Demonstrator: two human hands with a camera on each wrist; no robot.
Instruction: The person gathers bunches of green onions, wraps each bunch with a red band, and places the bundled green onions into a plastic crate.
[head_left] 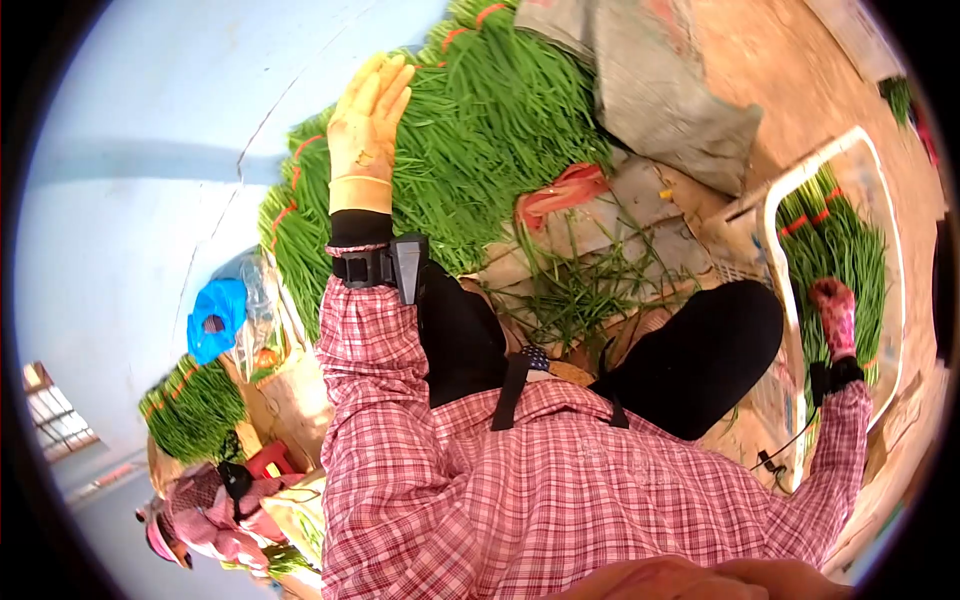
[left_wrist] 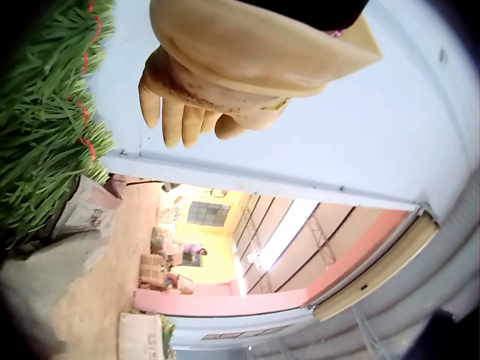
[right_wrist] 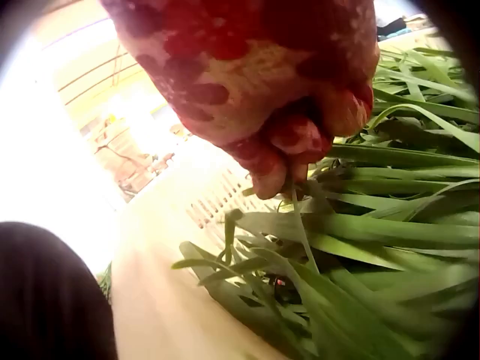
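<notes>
My left hand (head_left: 368, 128), in a yellow rubber glove, is held with its fingers straight over the pile of green leafy bundles (head_left: 500, 110) tied with red bands. The left wrist view shows the gloved hand (left_wrist: 202, 94) holding nothing, with the bundles (left_wrist: 45, 112) off to one side. At the far right, my right hand (head_left: 836, 315), in a red-and-pink patterned glove, is at the leafy bundles (head_left: 855, 250) inside a white crate (head_left: 772, 230). Seen from the right wrist, its curled fingers (right_wrist: 270, 161) pinch thin green leaves (right_wrist: 300, 225); the palm side is partly hidden.
Loose green leaves (head_left: 570, 300) and a red cloth (head_left: 562, 195) lie between the pile and my legs. Grey sacking (head_left: 670, 100) covers the floor beyond. A blue bag (head_left: 215, 318) hangs by the pale wall (head_left: 130, 220). Another person (head_left: 215, 510) sits at the lower left.
</notes>
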